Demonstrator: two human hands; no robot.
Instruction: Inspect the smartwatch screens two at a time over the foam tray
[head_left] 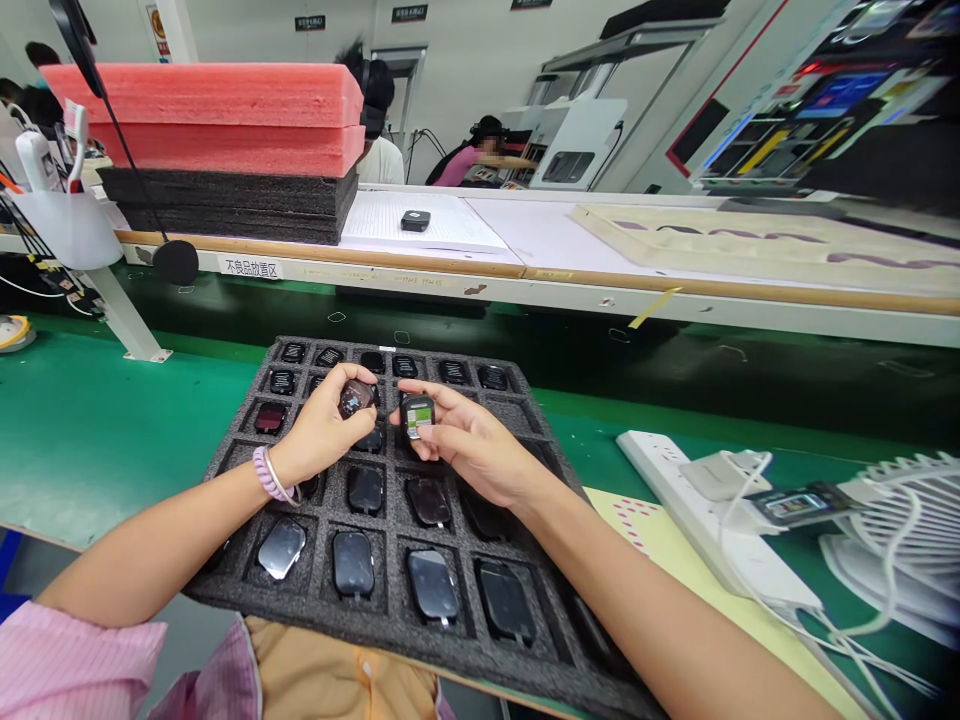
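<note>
Over a dark foam tray point(315, 590), divided into square pockets, both hands hold small watch-like devices. My left hand point(328, 420) grips a round-looking dark watch point(355, 399) with a lit spot on its face. In my right hand point(469, 440) is a rounded rectangular watch point(417, 416) with a green and white screen, my thumb on its lower edge. Several dark watch modules, such as one at the front point(353, 562), lie in the pockets, most with black faces. The two held devices are apart.
A white power strip point(675, 480) with plugs and cables lies at the right beside a white fan point(900, 520). Behind the tray runs a raised shelf point(555, 285) bearing red foam blocks point(225, 120), papers and one small black device point(415, 220). People sit beyond.
</note>
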